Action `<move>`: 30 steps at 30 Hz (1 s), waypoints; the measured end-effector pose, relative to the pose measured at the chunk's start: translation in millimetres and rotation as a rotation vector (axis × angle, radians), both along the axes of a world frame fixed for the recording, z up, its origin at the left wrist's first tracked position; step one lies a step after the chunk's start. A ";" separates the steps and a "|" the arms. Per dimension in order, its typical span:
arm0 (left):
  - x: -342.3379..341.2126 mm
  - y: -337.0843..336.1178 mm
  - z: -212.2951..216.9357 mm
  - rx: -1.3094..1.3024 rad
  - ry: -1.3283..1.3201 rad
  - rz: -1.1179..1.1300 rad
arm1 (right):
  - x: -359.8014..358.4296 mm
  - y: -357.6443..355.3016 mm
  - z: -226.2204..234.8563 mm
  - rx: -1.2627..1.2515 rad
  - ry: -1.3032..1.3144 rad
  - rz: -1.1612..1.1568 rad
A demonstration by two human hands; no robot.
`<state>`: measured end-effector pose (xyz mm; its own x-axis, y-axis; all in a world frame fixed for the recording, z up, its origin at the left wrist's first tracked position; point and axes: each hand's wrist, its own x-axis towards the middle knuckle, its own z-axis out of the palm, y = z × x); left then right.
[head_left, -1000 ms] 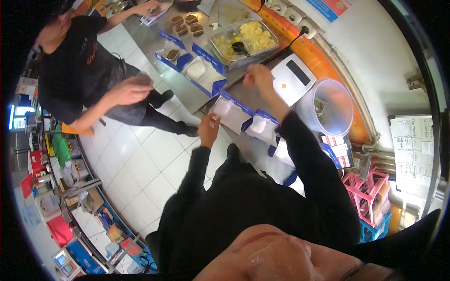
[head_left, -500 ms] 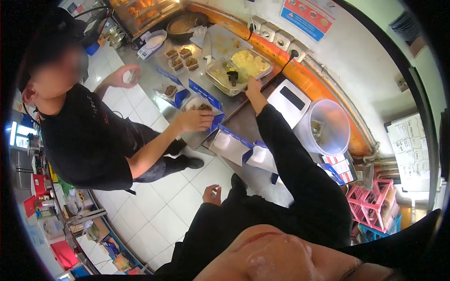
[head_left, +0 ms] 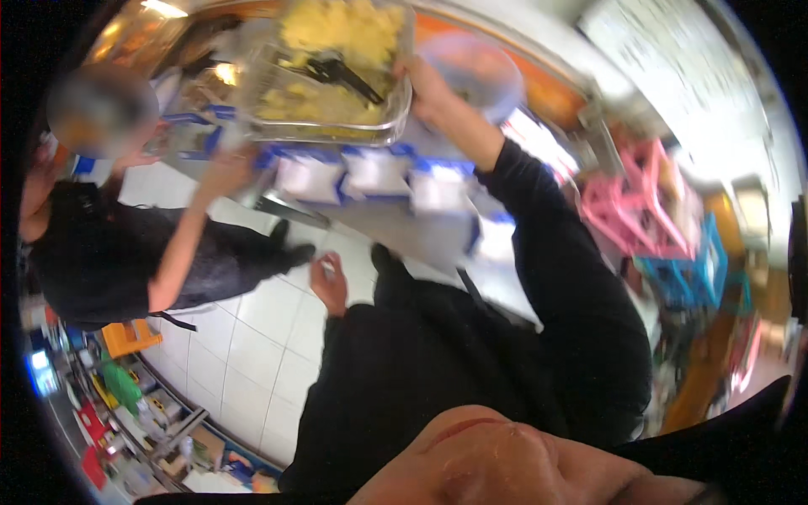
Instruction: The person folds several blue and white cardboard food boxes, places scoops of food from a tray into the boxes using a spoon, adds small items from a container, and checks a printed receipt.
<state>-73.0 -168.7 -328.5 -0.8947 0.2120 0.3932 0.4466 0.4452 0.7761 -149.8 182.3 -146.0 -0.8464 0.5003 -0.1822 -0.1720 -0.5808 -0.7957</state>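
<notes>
My right hand (head_left: 418, 84) grips the right side of a clear rectangular dish (head_left: 328, 132), raised above the counter. Yellow chunky food (head_left: 341, 34) fills its far part, with a thinner layer nearer me. A black-handled scoop (head_left: 345, 77) lies in the dish, its handle pointing to the near right corner. Low beside my body, over the floor, is my left hand (head_left: 329, 284) with its fingers curled; a pale spot shows between them, but blur hides what it is. Just nearer than the dish stand blue-edged boxes (head_left: 374, 172) with white insides.
At the left a co-worker in black (head_left: 101, 244) reaches a blurred hand (head_left: 225, 172) toward the boxes. A translucent round tub (head_left: 480, 71) is behind my right forearm. Pink crates (head_left: 644, 202) and a blue crate (head_left: 694, 261) stand to the right. Tiled floor (head_left: 252, 337) lies below.
The dish has come up off the counter and closer, in my right hand. My view has swung to the right. The co-worker's near hand has moved off the box it was touching.
</notes>
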 end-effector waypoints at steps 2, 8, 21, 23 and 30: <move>25.4 4.6 0.1 -0.053 0.026 -0.023 | 105.8 -3.7 47.1 0.056 -0.045 0.038; 177.7 98.5 46.8 0.656 -0.207 -0.372 | 450.4 -1.3 98.1 0.107 -0.238 -0.030; 318.0 219.9 35.4 -0.185 -0.022 -0.869 | 661.8 -19.0 -203.6 0.263 -0.561 -0.591; 332.6 226.1 -7.1 -0.348 -0.013 -0.893 | 669.5 -17.0 -246.2 0.221 -0.656 -0.543; 355.0 203.7 -30.2 -0.552 -0.287 -0.805 | 615.6 -85.4 -164.3 1.233 -1.134 -0.327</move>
